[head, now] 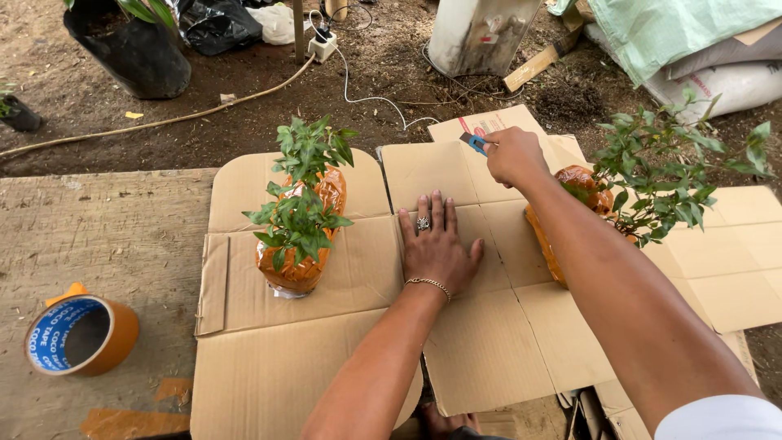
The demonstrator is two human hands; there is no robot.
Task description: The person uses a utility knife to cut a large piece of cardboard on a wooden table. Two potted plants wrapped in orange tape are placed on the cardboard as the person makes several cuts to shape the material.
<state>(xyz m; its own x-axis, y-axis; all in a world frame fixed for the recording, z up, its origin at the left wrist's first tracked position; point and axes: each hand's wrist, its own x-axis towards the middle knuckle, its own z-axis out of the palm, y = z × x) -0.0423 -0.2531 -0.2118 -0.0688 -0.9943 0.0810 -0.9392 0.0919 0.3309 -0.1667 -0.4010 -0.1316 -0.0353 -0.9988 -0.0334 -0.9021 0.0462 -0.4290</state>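
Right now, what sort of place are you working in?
Likely an outdoor plant nursery or garden work area: bare soil ground, a black grow bag holding a plant, and small plants with orange-wrapped roots lying on flattened cardboard.

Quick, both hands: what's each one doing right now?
Left hand: open, flat on the cardboard.
Right hand: closed around a blue utility knife.

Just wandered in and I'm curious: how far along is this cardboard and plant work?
Already done: two plants, one and another, have their root balls wrapped in orange tape. In hand: the left hand presses the flattened cardboard flat while the right hand holds a blue cutter at its far edge. Left: the cardboard lies unfolded and both plants are unboxed; the tape roll sits aside.
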